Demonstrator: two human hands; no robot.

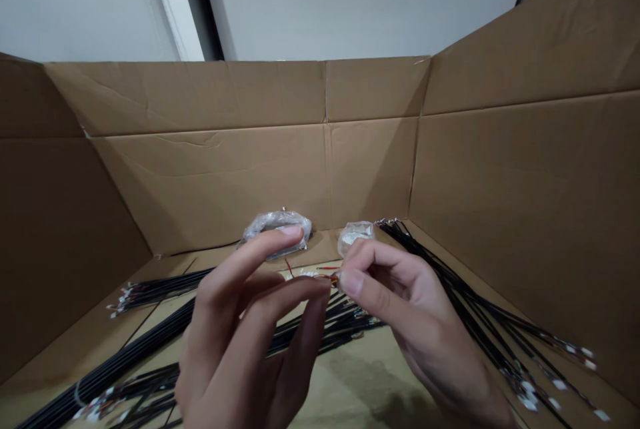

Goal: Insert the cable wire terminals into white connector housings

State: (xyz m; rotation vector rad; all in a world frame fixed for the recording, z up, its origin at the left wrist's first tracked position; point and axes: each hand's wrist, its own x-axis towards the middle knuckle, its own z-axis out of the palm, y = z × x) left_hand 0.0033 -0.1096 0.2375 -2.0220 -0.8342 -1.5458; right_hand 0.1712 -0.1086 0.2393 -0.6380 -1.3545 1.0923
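Left: bundled black cables (173, 284), white-tipped. My left hand (245, 342): forefinger raised, other fingertips pinching thin coloured wires (334, 277) held above the worktop. Clear plastic bag (277, 221) behind: contents indistinct. My right hand (415, 302): thumb and forefinger pinched on the same wires. Second clear bag (356, 232), just beyond: whitish contents. Right: further black cables (417, 249), fanned. Worktop (350, 382): tan, shadowed. Surround: creased cardboard walls (225, 175); pale panels (370, 2) beyond.

L hand (250, 329) pinching w/ 1 finger (250, 257) up, R hand (410, 302) pinching adj.
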